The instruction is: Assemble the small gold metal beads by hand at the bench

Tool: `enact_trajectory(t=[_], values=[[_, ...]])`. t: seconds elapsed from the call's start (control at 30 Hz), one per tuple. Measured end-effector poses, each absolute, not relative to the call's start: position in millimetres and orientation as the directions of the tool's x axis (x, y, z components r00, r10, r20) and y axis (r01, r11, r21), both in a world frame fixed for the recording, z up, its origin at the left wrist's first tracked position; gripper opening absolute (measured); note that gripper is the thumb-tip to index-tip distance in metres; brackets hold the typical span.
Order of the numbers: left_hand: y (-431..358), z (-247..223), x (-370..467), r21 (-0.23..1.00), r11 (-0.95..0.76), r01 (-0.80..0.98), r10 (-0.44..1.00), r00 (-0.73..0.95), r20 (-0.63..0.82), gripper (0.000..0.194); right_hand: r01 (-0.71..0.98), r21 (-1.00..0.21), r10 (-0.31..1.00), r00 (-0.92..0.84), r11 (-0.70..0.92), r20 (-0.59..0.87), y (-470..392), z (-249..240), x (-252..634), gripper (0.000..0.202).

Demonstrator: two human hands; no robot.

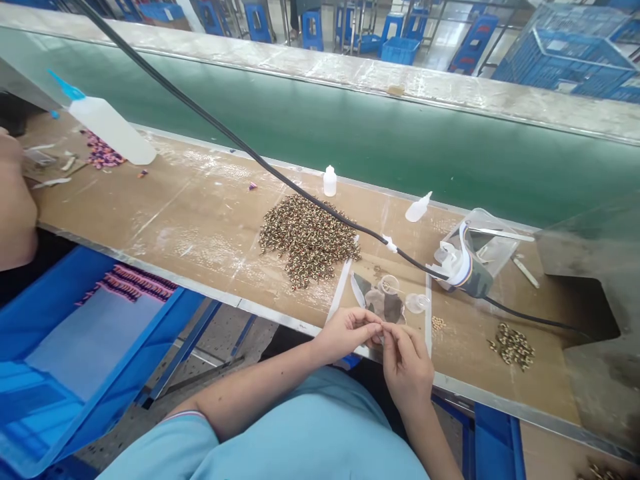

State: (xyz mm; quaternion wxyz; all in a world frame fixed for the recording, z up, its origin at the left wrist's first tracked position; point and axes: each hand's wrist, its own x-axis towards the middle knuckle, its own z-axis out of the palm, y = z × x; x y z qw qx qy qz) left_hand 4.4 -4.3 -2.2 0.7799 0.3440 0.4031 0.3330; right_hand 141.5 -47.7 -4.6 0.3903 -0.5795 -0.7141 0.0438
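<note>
My left hand and my right hand meet at the table's front edge, fingertips pinched together. Whatever lies between them is too small to make out. Just beyond them, a dark-patched mat lies under a small clear round cup. Beside it is a clear lid-like dish. To the right sits a little heap of tiny tan beads. A large pile of small gold-and-dark ring-like pieces spreads out ahead and to the left. Farther right is a smaller pile of similar pieces.
A black cable crosses above the table to a white-wrapped bundle. Small white bottles stand or lie at the back; a larger blue-tipped bottle is far left. A blue bin sits lower left, near another person's arm.
</note>
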Motion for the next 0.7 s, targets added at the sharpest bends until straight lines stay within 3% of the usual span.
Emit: enact_trajectory(t=[0.37, 0.7], values=[[-10, -5, 6, 0.84, 0.47, -0.271, 0.836, 0.441, -0.326, 0.04, 0.69, -0.695, 0.927, 0.092, 0.205, 0.364, -48, -1, 142, 0.014], [-15, -10, 8, 0.851, 0.447, -0.276, 0.852, 0.421, -0.311, 0.038, 0.763, -0.562, 0.878, -0.015, 0.319, 0.478, -48, -2, 143, 0.011]])
